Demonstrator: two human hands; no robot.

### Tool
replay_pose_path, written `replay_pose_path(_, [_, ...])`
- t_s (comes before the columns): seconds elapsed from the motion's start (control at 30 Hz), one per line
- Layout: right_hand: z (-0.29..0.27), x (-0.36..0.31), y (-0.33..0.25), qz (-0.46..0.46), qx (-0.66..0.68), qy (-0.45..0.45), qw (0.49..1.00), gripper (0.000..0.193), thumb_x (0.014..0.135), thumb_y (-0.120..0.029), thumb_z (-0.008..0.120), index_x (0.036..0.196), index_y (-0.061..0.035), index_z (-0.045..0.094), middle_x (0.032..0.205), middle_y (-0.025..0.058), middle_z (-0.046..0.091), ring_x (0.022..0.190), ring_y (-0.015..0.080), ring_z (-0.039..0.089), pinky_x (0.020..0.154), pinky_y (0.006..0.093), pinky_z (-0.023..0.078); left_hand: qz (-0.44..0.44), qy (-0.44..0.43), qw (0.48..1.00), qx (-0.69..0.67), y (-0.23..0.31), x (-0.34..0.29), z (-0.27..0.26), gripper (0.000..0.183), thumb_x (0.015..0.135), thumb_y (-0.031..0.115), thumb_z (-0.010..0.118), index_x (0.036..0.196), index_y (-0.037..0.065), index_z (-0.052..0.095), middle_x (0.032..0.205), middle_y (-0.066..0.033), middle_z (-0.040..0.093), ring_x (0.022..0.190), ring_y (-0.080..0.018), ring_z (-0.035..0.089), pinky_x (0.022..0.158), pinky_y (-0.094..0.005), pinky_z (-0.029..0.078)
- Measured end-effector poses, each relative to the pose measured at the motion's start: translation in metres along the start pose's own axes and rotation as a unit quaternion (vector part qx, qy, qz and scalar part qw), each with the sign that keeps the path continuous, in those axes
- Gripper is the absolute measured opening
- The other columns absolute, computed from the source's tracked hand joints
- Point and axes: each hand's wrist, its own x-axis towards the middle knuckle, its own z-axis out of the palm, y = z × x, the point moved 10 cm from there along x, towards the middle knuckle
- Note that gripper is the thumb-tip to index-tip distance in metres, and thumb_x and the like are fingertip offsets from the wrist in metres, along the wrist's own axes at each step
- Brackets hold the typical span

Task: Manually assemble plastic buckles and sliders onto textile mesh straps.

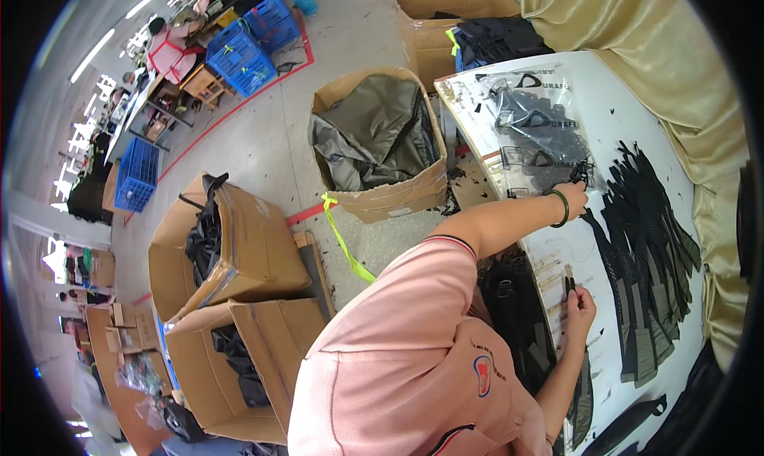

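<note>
My left hand (569,200), with a dark green bangle on the wrist, reaches across the white table (593,273). Its fingers close at a small cluster of black plastic pieces (585,172), like buckles, beside a clear plastic bag (535,130) of dark parts. Which piece they grip is hidden. Nearer my body, my right hand (582,309) pinches a small black piece (570,284), perhaps a buckle or strap end, upright above the table. Black straps (637,249) with wider grey-green ends lie fanned out to the right of both hands.
Dark padded straps (509,297) hang at the table's near edge. Cardboard boxes stand left: one with olive fabric (374,130), two with black items (255,257). A gold curtain (660,82) borders the table. Farther off are blue crates (241,56) and a person in pink (165,52).
</note>
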Motion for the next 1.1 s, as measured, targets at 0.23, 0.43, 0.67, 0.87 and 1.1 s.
replay_pose_path(0.23, [-0.005, -0.002, -0.027, 0.065, 0.077, 0.03, 0.994, 0.022, 0.085, -0.016, 0.062, 0.101, -0.0016, 0.064, 0.072, -0.0047, 0.055, 0.065, 0.0052, 0.048, 0.059, 0.0188, 0.037, -0.16, -0.179, 0.668, -0.705, 0.039, -0.106, 0.014, 0.017, 0.085, 0.016, 0.063, 0.094, 0.002, 0.06, 0.083, -0.0079, 0.064, 0.069, -0.0157, 0.062, 0.062, -0.0273, 0.051])
replay_pose_path(0.43, [0.005, -0.011, -0.038, 0.048, 0.196, -0.022, 0.979, 0.014, 0.087, -0.013, 0.06, 0.094, -0.002, 0.064, 0.074, -0.0025, 0.058, 0.066, 0.0053, 0.05, 0.061, 0.0191, 0.04, -0.173, -0.24, 0.516, -0.804, 0.077, -0.14, 0.033, 0.017, 0.09, 0.02, 0.058, 0.098, 0.005, 0.057, 0.085, -0.0039, 0.061, 0.069, -0.012, 0.057, 0.066, -0.0253, 0.047])
replay_pose_path(0.67, [-0.007, -0.027, -0.042, 0.046, 0.215, -0.041, 0.975, 0.015, 0.088, -0.011, 0.059, 0.097, -0.0001, 0.063, 0.075, -0.0012, 0.058, 0.065, 0.0062, 0.051, 0.061, 0.0195, 0.041, -0.186, -0.263, 0.456, -0.829, 0.107, -0.133, 0.046, 0.014, 0.091, 0.021, 0.056, 0.094, 0.007, 0.058, 0.081, -0.0004, 0.059, 0.066, -0.0101, 0.054, 0.064, -0.0243, 0.045])
replay_pose_path(0.87, [-0.008, -0.029, -0.051, 0.016, 0.215, -0.081, 0.973, 0.019, 0.089, -0.013, 0.058, 0.103, -0.0004, 0.063, 0.079, -0.0015, 0.059, 0.067, 0.0054, 0.051, 0.061, 0.0191, 0.041, -0.181, -0.281, 0.449, -0.829, 0.117, -0.133, 0.045, 0.02, 0.093, 0.025, 0.051, 0.094, 0.006, 0.057, 0.081, -0.0011, 0.056, 0.066, -0.0108, 0.048, 0.062, -0.0233, 0.04])
replay_pose_path(1.1, [-0.007, -0.029, -0.059, -0.002, 0.187, -0.066, 0.98, 0.018, 0.089, -0.011, 0.056, 0.102, 0.0006, 0.063, 0.079, -0.0014, 0.059, 0.067, 0.0051, 0.05, 0.061, 0.0193, 0.041, -0.181, -0.308, 0.45, -0.819, 0.124, -0.137, 0.044, 0.018, 0.093, 0.025, 0.051, 0.091, 0.008, 0.056, 0.084, -0.0012, 0.058, 0.063, -0.0086, 0.045, 0.059, -0.0229, 0.038])
